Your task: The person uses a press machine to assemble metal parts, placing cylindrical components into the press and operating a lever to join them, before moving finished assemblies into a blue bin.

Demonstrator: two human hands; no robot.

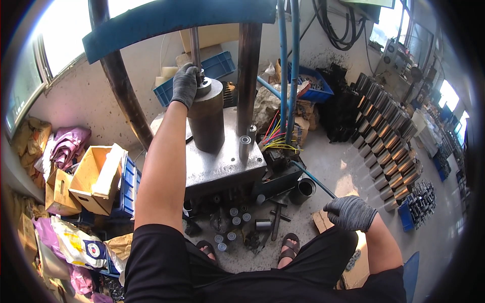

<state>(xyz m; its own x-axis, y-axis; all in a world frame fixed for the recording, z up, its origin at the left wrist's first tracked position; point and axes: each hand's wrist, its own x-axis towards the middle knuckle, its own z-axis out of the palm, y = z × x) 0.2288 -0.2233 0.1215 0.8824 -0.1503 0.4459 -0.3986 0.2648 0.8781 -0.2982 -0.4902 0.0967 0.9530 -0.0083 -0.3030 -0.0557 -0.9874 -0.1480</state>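
Note:
My left hand (185,86), in a grey knit glove, reaches far forward. Its fingers curl round a small dark metal cylinder (203,81) on top of a thick upright steel cylinder (206,123); the fingertips are partly hidden. A narrow steel ram (195,45) comes down directly above. Beneath the thick cylinder is the bright metal bed (217,169) of a press. Two short metal sleeves (244,146) stand upright near the bed's right corner. At the lower right my gloved right hand (351,213) is closed round the end of a slim blue lever (316,181).
A blue crossbeam (182,25) spans dark columns (248,76). Several loose metal cylinders (236,220) and a T-shaped tool (276,221) lie near my sandalled feet. Cardboard boxes (98,177) and bags fill the left. Stacked metal cylinders (386,146) line the right floor. A blue crate (316,83) holds parts.

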